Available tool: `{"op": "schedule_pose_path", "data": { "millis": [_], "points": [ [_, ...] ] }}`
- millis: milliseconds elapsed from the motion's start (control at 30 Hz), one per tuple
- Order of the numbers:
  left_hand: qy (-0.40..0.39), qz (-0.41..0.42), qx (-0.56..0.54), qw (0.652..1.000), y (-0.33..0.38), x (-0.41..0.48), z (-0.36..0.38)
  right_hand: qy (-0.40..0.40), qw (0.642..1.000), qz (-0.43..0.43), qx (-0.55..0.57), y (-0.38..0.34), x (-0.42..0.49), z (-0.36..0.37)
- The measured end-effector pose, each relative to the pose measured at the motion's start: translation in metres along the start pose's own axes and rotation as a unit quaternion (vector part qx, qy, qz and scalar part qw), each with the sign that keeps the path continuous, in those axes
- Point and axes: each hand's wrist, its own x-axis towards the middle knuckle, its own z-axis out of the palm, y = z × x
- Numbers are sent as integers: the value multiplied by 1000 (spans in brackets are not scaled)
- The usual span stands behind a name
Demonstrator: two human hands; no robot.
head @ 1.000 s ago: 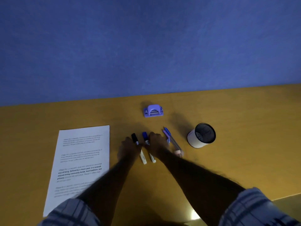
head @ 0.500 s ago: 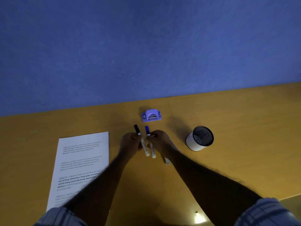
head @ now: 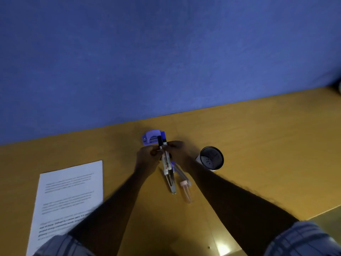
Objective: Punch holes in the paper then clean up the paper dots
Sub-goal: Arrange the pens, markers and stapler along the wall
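A small purple hole punch (head: 150,139) sits on the wooden desk near the blue wall, partly behind the marker caps. A printed white sheet of paper (head: 72,189) lies flat at the left. My left hand (head: 147,157) and my right hand (head: 178,152) meet just in front of the punch. Together they hold a bundle of markers and pens (head: 166,161) lifted off the desk, caps pointing towards the wall. A pen with a pale end (head: 184,183) hangs lowest from the bundle.
A white pen cup (head: 212,158) with a dark inside stands right of my right hand. The desk's front edge (head: 323,212) runs along the lower right. A blue wall rises behind the desk.
Both hands gathered the markers and pens that lay on the desk and lifted them as one bundle, moving towards the punch. The view shifted slightly.
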Motion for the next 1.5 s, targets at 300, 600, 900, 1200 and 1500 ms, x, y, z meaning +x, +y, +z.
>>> {"op": "schedule_pose_path", "data": {
  "millis": [300, 600, 900, 1200, 1500],
  "points": [
    [-58, 44, -16, 997, 27, 30, 21, 16, 999, -1, -36, -24, 24, -44],
    [2, 17, 16, 1000, 60, 81, 59, 114, 988, -21, -104, -42, 74, -79],
    [-34, -50, 23, 998, 68, 157, 103, 148, 983, 27, -102, -38, 147, -118],
    [0, -81, 93, 992, 58, 171, 118, 183, 933, 43, -306, -35, 161, -136],
    [30, -57, 106, 992, 54, 171, 130, 181, 933, 26, -311, -24, 162, -138]
  ]
}}
